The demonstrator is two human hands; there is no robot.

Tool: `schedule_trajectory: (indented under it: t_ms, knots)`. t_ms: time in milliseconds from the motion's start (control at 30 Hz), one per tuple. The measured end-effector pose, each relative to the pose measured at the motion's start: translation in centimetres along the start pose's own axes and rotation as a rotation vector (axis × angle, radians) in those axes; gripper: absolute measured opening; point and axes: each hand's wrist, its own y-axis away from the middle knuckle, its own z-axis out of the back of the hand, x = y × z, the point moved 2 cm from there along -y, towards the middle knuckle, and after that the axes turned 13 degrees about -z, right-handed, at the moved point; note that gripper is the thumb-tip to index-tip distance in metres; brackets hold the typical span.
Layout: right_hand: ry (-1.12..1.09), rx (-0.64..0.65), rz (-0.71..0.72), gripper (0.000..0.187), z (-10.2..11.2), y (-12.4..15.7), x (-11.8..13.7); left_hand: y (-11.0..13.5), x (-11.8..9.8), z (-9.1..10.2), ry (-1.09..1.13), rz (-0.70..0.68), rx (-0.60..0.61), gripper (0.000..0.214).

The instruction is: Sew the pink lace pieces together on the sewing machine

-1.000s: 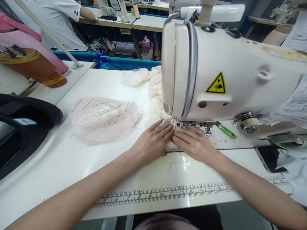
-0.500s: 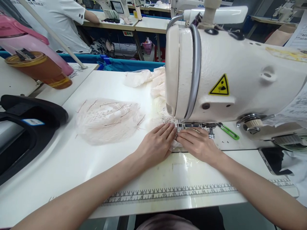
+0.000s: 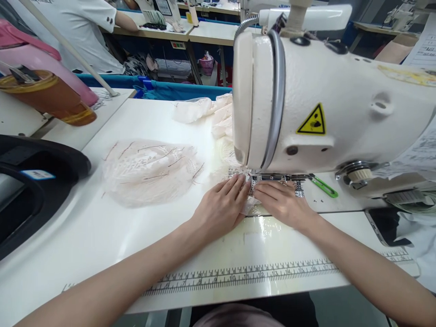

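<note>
Pale pink lace fabric (image 3: 250, 205) lies under the needle area of a white sewing machine (image 3: 327, 100). My left hand (image 3: 223, 202) rests flat on this lace, its fingers stretched toward the presser foot (image 3: 258, 178). To the right of the foot, my right hand (image 3: 284, 202) lies low with fingers extended, their tips at the lace's edge. A narrow strip of lace shows between both hands. The machine head hides part of the fabric behind the foot. More sheer fabric (image 3: 153, 172) with dark red thread lines is spread left of my left hand.
Green thread snips (image 3: 323, 185) lie right of the foot, and a phone (image 3: 384, 225) farther right. A printed ruler (image 3: 235, 276) runs along the front edge. At left stand a black-framed object (image 3: 41, 168), a brown cup (image 3: 51, 97) and a pink bottle (image 3: 51, 63). Another person (image 3: 75, 32) sits beyond.
My right fingertips have shifted slightly right, and more lace shows between the hands. My left hand stays nearly in place. The view has turned a little.
</note>
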Motion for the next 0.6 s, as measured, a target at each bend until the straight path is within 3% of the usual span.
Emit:
schedule_trajectory:
  t_ms: [600]
  knots:
    - [0.003, -0.084, -0.032, 0.025, -0.31, -0.01, -0.77, -0.14, 0.01, 0.22, 0.041, 0.034, -0.005, 0.038]
